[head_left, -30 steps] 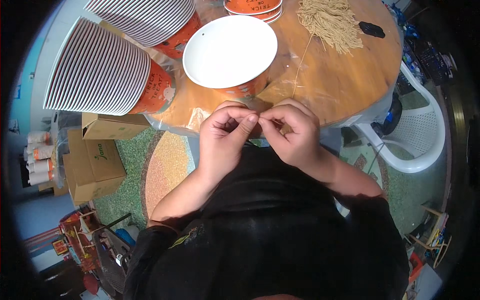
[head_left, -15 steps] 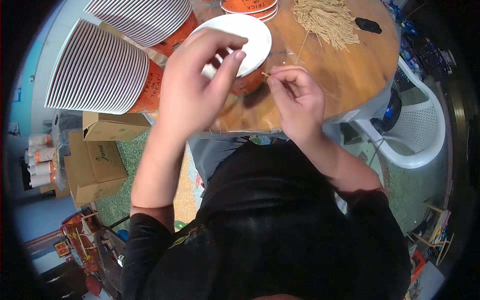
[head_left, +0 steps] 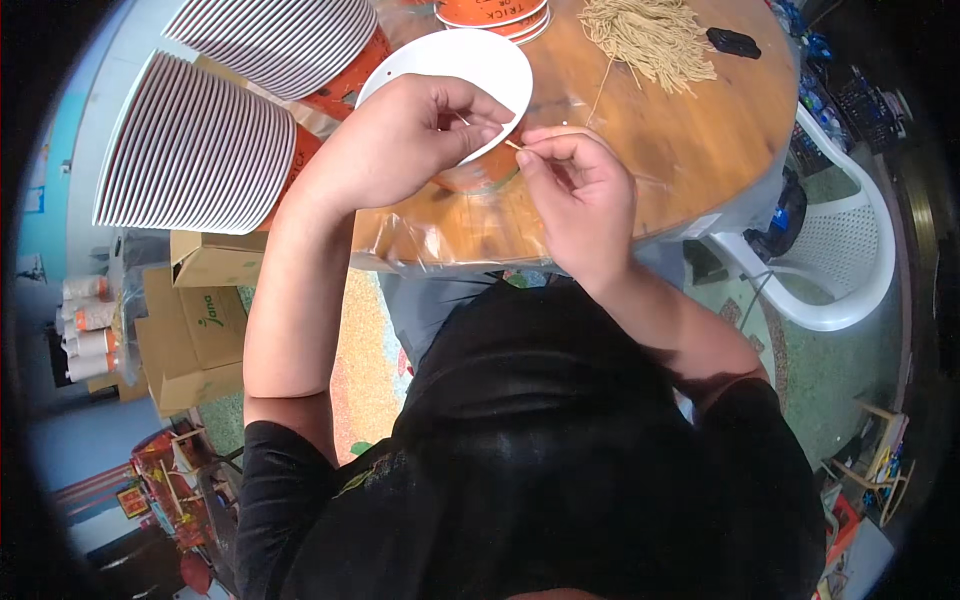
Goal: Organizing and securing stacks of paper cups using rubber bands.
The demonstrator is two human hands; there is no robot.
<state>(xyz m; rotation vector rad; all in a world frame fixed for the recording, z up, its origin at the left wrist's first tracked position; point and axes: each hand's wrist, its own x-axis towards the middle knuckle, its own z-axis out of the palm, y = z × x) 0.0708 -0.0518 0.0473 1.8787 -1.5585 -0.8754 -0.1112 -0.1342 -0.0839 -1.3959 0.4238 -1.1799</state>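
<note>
An orange paper bucket with a white inside (head_left: 505,75) rests tilted on the table, its mouth facing up. My left hand (head_left: 420,140) reaches over the mouth, thumb and forefinger closed together just inside the right-hand rim; whether anything is between them is hidden. Just outside that rim, my right hand (head_left: 590,195) pinches a tan cord (head_left: 513,146), its short end pointing at the bucket wall. A thin length of this cord runs up from the right hand towards a bundle of cut tan cords (head_left: 650,40) at the back of the table.
Two long nested stacks of orange buckets (head_left: 195,145) lie at the left, with more orange buckets (head_left: 495,12) at the back. A black object (head_left: 733,42) lies beside the cords on the round wooden table (head_left: 700,150). Cardboard boxes (head_left: 200,335) and a white plastic chair (head_left: 835,250) stand around it.
My left hand has lowered and its thumb and forefinger have come together at the rim. My right hand has moved slightly left with the cord, closer to the bucket.
</note>
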